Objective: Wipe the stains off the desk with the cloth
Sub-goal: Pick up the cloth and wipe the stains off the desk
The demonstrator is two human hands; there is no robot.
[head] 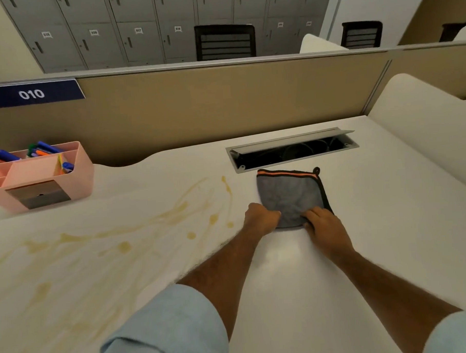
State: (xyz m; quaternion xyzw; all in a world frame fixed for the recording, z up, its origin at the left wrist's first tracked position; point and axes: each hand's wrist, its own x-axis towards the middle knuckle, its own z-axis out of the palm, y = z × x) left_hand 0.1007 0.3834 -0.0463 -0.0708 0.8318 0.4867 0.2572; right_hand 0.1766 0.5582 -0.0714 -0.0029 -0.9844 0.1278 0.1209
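A: Where was the cloth (290, 198) when you reached for it?

B: It lay flat on the white desk (298, 280), right of centre, its orange-striped edge just beside the open cable tray (292, 151) set into the desktop. A small hanging loop stuck out at its far right corner.

A: And your hands?

B: You had both on its near edge. Your left hand (260, 219) was curled into a fist, pinching the near left corner. Your right hand (326, 224) pressed down on the near right corner with fingers bent over the fabric; whether they actually gripped it or only rested there, I couldn't tell.

A: Where were the stains (117, 242)?

B: To your left. Yellowish streaks and drops spread across the desk from near the cloth's left side down toward the near left edge. Your left forearm, with its rolled light-blue sleeve (169, 328), crossed over the nearest of them.

A: Anything around that crowded the surface?

B: A pink desk organiser (39, 176) holding coloured pens stood at the far left, just beyond the stains. The beige partition (196, 103) ran behind the desk, carrying a dark blue label (32, 93) reading 010. A white curved divider (424, 130) bounded the right side. Beyond the partition stood grey lockers (140, 28) and black chairs (224, 42).
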